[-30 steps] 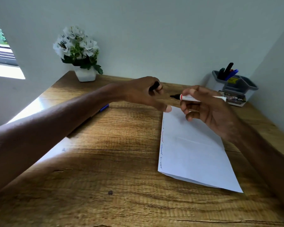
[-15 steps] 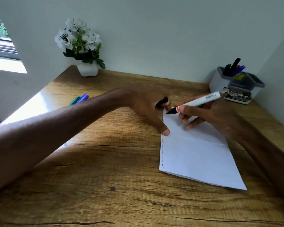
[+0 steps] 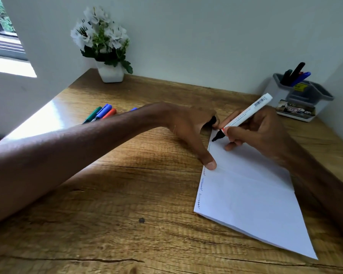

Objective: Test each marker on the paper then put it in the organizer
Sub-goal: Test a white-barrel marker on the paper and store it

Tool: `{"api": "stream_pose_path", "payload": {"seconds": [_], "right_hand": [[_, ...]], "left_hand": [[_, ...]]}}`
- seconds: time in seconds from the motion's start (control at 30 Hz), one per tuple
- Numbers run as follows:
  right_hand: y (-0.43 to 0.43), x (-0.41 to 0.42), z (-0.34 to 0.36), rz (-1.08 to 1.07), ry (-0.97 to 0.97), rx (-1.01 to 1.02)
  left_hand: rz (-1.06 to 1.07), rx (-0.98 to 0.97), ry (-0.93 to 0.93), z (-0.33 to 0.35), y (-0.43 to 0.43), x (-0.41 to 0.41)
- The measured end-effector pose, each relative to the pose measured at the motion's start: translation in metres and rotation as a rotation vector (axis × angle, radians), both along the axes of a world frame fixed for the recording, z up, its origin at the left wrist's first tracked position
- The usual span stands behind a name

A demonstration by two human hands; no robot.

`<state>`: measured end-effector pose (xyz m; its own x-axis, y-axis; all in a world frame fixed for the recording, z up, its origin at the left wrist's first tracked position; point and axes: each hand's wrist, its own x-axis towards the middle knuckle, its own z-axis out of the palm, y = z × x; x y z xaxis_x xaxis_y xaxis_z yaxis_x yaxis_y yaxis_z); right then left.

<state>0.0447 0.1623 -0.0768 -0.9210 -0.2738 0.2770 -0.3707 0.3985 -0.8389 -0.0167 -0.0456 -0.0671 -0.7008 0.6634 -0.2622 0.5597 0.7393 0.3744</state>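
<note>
— Where is the marker sitting right now?
— Your right hand (image 3: 259,133) is holding the white marker (image 3: 244,115) low on its barrel. Your fingers (image 3: 234,132) are curling round it and pinching it like a pen. Its black tip is touching the paper (image 3: 246,194) close to the sheet's far left corner. The barrel is tilting up toward the far right corner of the counter (image 3: 127,194)

— And the left hand?
— Your left hand (image 3: 188,127) is reaching across to the sheet's left edge. The thumb (image 3: 209,163) is stretching out straight and pressing the paper down. The other fingers are curling round a black cap (image 3: 213,121), which is peeking out just beside the marker's tip

— How is the paper lying?
— It is lying flat on the right half of the counter, one corner pointing at the near edge. Short squiggles (image 3: 201,186) are running down its left edge

— Where is the organizer standing?
— The grey and white organizer (image 3: 313,95) is standing in the far right corner, well apart from your hands. Black and blue markers (image 3: 295,75) are leaning in one of its compartments

— Anything else lying about?
— Green, blue and red loose markers (image 3: 101,114) are lying side by side toward the counter's left edge, partly hiding behind your left forearm. A white flower pot (image 3: 110,73) is standing in the far left corner
</note>
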Motion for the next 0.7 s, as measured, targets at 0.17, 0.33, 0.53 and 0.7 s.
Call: {"api": "stream_pose_path", "payload": {"seconds": [0.17, 0.33, 0.53, 0.7], "right_hand": [[-0.0004, 0.0023, 0.0027, -0.036, 0.063, 0.052], [0.0003, -0.0009, -0.0006, -0.017, 0.115, 0.093], [0.0004, -0.0020, -0.0018, 0.002, 0.122, 0.165], [-0.0023, -0.0008, -0.0012, -0.004, 0.134, 0.165]], "left_hand": [[0.023, 0.025, 0.030, -0.0072, 0.0054, -0.0021], [-0.041, 0.090, 0.010, -0.0020, 0.0066, 0.0006], [-0.060, 0.096, 0.004, -0.0029, 0.0063, -0.0023], [-0.038, 0.109, -0.004, -0.0026, 0.0055, -0.0003]]}}
